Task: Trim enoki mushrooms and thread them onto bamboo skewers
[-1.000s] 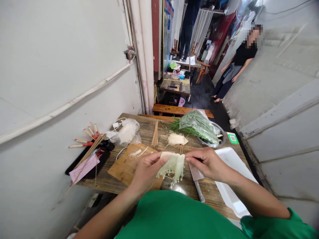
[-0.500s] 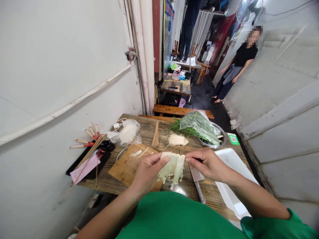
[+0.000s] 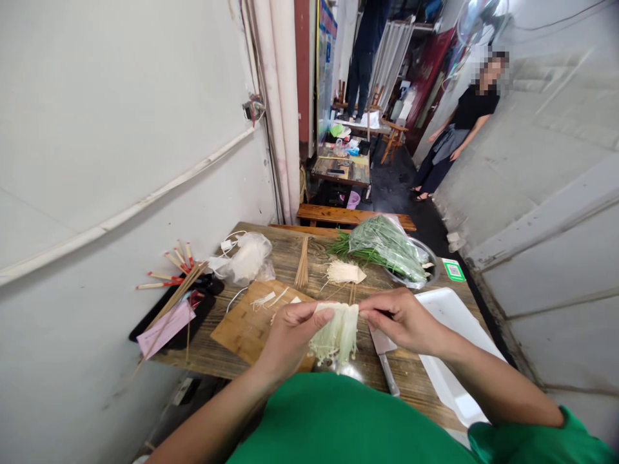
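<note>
A flat bunch of enoki mushrooms (image 3: 334,334) hangs in front of me, root edge up and caps down. My left hand (image 3: 296,327) is closed on its upper left edge, thumb in front. My right hand (image 3: 397,316) pinches the upper right corner. Thin wooden skewers (image 3: 353,294) stick up behind that top edge; how far they run into the bunch is hidden. Below my right hand lies a cleaver (image 3: 385,361), partly covered by the hand. Another piece of enoki (image 3: 344,272) rests on the table beyond.
A wooden cutting board (image 3: 236,332) with mushroom scraps lies left, a white tray (image 3: 447,306) right. Farther back are bundled skewers (image 3: 302,261), a plastic bag (image 3: 251,254) and bagged greens (image 3: 382,241) in a metal bowl. A black tray (image 3: 206,306) holds more sticks. A person (image 3: 476,109) stands by the right wall.
My left thumb and fingers have shifted slightly right along the bunch's top edge, and the bunch sits a little lower. My right hand keeps its pinch.
</note>
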Available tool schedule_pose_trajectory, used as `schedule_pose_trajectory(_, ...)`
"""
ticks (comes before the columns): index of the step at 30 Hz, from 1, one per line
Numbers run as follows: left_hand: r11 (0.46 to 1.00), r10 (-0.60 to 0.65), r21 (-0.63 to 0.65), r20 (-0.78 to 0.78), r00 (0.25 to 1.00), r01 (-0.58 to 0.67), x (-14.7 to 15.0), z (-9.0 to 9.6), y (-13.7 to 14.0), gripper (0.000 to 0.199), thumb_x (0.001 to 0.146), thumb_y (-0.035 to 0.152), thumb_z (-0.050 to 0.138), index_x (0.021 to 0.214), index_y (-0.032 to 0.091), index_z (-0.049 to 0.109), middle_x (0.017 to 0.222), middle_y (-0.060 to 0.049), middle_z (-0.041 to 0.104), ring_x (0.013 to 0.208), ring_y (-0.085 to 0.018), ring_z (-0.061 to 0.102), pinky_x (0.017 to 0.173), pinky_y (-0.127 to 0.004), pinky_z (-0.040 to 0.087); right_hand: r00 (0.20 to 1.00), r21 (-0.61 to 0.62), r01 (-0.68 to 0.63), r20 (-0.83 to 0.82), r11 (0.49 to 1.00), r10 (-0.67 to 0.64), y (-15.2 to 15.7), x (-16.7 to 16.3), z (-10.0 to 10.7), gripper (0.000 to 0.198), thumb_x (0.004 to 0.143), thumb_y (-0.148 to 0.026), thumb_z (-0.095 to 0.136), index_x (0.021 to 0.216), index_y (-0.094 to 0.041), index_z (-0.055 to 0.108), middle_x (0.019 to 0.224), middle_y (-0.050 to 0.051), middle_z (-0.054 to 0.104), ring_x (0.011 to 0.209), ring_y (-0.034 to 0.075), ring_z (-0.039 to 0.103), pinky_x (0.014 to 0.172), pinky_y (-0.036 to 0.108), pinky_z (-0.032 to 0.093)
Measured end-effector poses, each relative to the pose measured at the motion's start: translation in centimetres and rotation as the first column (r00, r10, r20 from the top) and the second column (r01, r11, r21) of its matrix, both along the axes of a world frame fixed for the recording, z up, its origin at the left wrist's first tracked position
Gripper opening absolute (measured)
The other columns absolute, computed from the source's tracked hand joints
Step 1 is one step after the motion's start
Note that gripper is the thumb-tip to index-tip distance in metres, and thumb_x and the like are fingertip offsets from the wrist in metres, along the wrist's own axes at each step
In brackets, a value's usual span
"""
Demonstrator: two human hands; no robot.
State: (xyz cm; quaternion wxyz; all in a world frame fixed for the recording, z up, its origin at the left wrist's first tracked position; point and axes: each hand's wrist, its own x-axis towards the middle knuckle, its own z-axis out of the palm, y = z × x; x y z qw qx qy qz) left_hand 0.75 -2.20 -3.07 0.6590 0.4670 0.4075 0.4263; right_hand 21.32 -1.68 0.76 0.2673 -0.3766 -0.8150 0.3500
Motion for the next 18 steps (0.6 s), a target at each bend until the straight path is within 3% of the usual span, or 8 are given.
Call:
schedule_pose_trajectory(11, 1.000, -0.014, 0.016, 0.010, 1.000, 0.014, 0.44, 0.02, -0.09, 0.024, 0.074, 0.033, 0.064, 0.092, 0.019, 0.072, 0.078, -0.002, 0.071, 0.074, -0.018, 0.061, 0.070, -0.026, 0.045, 1.000, 0.047, 0.007, -0.023, 0.999, -0.006, 0.15, -0.21, -0.34, 0.020, 0.088, -0.020, 0.046, 0.080, -0.014, 0.063, 0.060, 0.000, 0.057, 0.054, 0.009, 0.050, 0.054, 0.019, 0.036)
schedule_pose_trajectory(18, 0.996, 0.070, -0.058, 0.053, 0.996, -0.067, 0.25, -0.06, -0.24, 0.033, 0.076, 0.034, 0.063, 0.106, 0.021, 0.066, 0.097, -0.005, 0.070, 0.087, -0.019, 0.062, 0.079, -0.028, 0.045, 0.997, -0.011, 0.065, -0.043, 0.998, -0.065, 0.42, -0.11, -0.81, 0.024, 0.089, -0.023, 0.044, 0.073, -0.013, 0.059, 0.059, 0.000, 0.056, 0.055, 0.009, 0.050, 0.054, 0.019, 0.037)
